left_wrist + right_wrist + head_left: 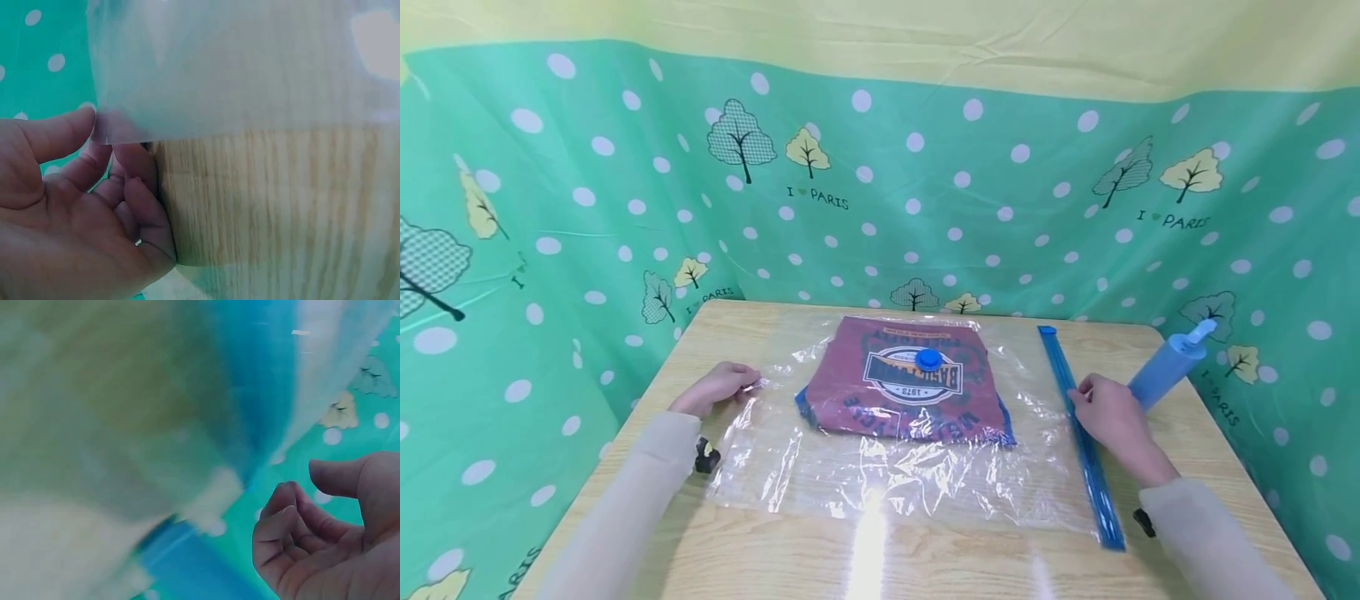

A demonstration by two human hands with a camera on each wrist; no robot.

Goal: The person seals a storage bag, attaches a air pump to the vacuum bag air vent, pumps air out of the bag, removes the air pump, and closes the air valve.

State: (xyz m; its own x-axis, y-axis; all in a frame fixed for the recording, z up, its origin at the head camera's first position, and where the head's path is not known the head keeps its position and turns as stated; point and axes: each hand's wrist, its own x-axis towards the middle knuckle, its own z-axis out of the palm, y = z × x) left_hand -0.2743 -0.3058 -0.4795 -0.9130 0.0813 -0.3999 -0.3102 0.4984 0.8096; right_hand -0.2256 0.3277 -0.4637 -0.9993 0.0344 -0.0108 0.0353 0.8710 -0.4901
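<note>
A clear plastic vacuum storage bag (820, 479) lies flat, with a folded maroon printed shirt (850, 375) inside and a round blue valve cap (928, 359) over the shirt. My left hand (722, 386) pinches the bag's left edge between thumb and fingers; the left wrist view shows the lifted film (219, 75) at the thumb tip. At the bag's right edge runs a blue zip strip (1084, 442), and my right hand (1112, 417) is beside it, fingertips right at the strip. Within the right wrist view, the thumb and bent fingers (275, 531) stand apart with nothing between them.
Just behind my right hand stands a blue cylindrical pump (1167, 371) with a pale nozzle, tilted in this view. The wooden table (760, 558) meets a green dotted curtain (880, 225) at the back and sides.
</note>
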